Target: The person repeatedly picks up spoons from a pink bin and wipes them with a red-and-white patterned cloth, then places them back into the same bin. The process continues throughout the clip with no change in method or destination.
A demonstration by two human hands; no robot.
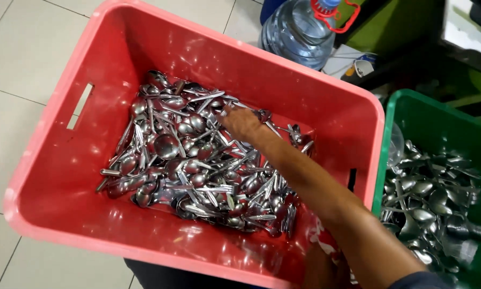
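Observation:
A large red plastic crate (64, 176) holds a heap of steel spoons and forks (197, 166). My right hand (241, 124) reaches in from the lower right and rests on the far side of the heap. Its back faces the camera and its fingers curl down among the cutlery, so its grip is hidden. My left hand (319, 269) is low at the crate's near right corner, mostly hidden under my right forearm. It touches a red and white cloth-like thing (319, 238).
A green crate (406, 107) at the right holds more steel spoons (430, 203). A big clear water bottle (299, 29) with a red handle stands behind the red crate. The crates sit on pale floor tiles (21, 48).

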